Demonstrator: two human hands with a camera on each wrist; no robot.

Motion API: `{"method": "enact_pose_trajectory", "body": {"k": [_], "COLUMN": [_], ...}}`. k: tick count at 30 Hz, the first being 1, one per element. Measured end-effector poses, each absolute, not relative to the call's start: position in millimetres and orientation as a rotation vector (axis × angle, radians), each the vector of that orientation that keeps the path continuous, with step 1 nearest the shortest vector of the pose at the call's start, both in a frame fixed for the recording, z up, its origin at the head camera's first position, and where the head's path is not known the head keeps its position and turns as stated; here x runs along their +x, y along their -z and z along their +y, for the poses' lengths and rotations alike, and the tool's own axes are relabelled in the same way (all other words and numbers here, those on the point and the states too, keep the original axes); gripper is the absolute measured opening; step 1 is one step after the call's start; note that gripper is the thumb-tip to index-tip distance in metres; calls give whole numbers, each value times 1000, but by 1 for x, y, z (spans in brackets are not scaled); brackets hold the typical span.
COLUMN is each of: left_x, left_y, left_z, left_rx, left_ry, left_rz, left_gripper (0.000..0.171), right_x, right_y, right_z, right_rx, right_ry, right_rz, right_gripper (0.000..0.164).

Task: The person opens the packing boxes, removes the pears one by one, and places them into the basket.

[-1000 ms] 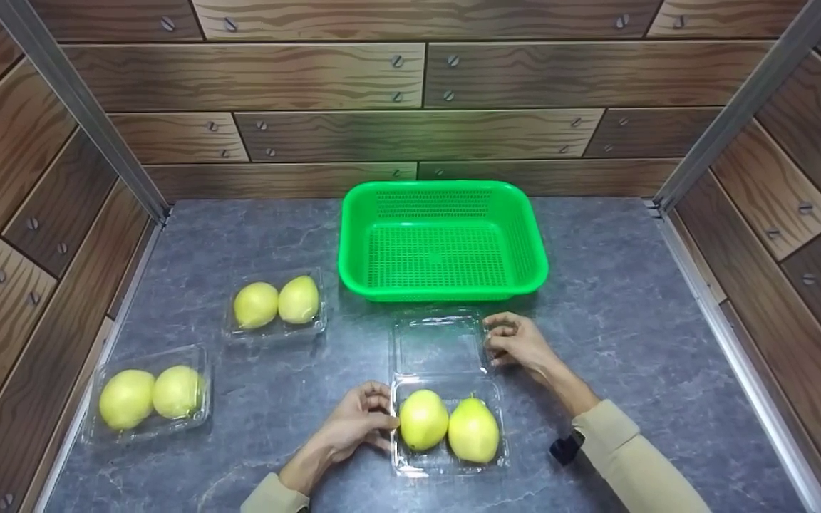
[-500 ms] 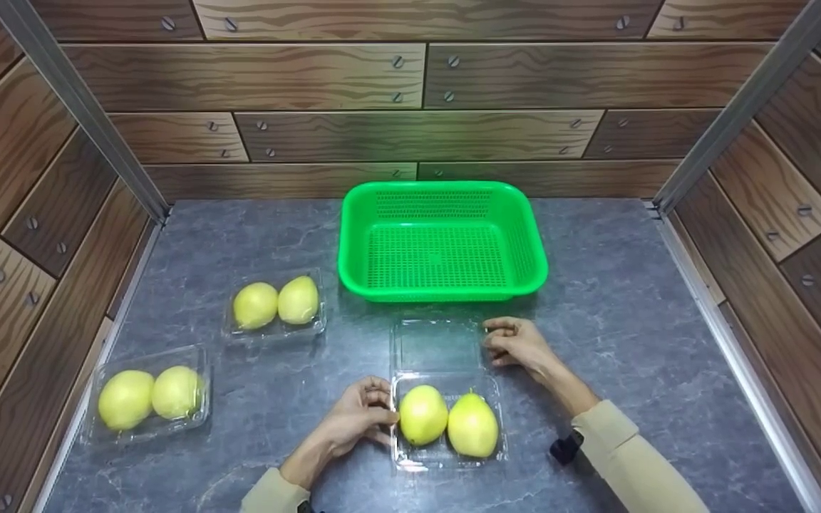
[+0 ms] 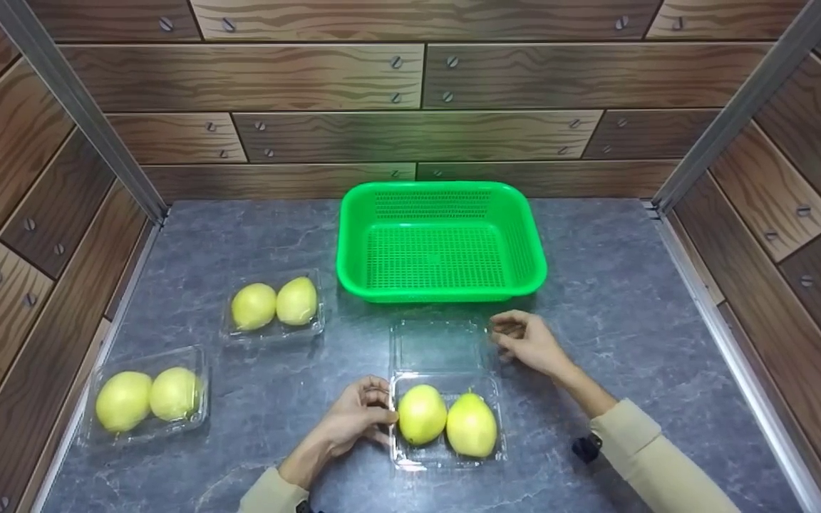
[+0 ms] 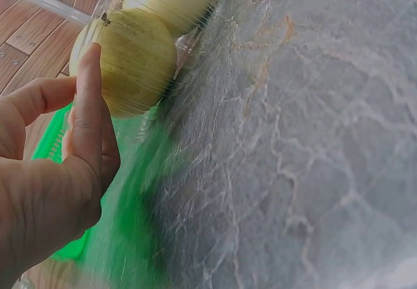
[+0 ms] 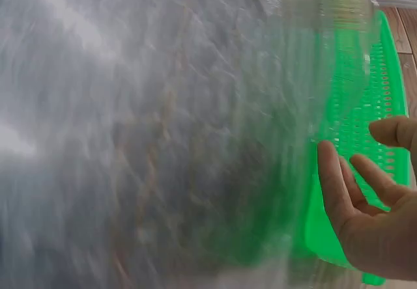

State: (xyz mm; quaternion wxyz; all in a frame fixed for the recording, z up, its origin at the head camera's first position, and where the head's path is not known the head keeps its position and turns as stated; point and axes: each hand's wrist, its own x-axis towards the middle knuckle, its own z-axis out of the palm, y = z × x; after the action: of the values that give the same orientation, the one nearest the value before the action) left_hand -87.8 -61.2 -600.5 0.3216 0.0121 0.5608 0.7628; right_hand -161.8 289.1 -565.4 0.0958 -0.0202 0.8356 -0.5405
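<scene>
A clear plastic clamshell container point(image 3: 446, 462) lies on the grey tabletop with its lid point(image 3: 439, 347) folded back flat. Two yellow-green pears point(image 3: 422, 415) sit side by side in its base. At the base's left edge, my left hand point(image 3: 353, 417) pinches the rim between thumb and fingers; the left wrist view shows this hand point(image 4: 71, 152) against the container's wall, close to a pear point(image 4: 140, 61). Just off the lid's right edge is my right hand point(image 3: 533, 343), holding nothing. In the right wrist view its fingers point(image 5: 335, 185) are spread apart from the thumb.
An empty green plastic basket point(image 3: 442, 293) stands behind the lid. To the left are two more clear containers with two pears each, a farther one point(image 3: 275, 333) and a nearer one point(image 3: 168, 427). Wood-patterned walls point(image 3: 254, 78) enclose the table on three sides.
The container has shifted slightly away from me, and its lid has settled flat. My right hand has drawn off the lid's edge to the right. My left hand stays at the rim.
</scene>
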Motion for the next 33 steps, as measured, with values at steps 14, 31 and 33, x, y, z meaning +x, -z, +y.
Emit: {"method": "enact_pose_trajectory", "body": {"k": [14,31,33], "left_x": [-86,-87,-87], "left_y": [600,601,602], "left_z": [-62,-61,-61], "left_rx": [10,30,29], "left_ry": [-1999,-2011,-2013], "left_rz": [1478,1476,1472], "left_gripper": [46,45,45], "right_x": [-127,-84,-80], "right_y": [513,501,502], "right_z": [288,259,256], "right_rx": [-422,-566,-563], "right_ry": [1242,1215,1191], "right_rz": [2649,2513,2513], "right_gripper": [56,67,66]}}
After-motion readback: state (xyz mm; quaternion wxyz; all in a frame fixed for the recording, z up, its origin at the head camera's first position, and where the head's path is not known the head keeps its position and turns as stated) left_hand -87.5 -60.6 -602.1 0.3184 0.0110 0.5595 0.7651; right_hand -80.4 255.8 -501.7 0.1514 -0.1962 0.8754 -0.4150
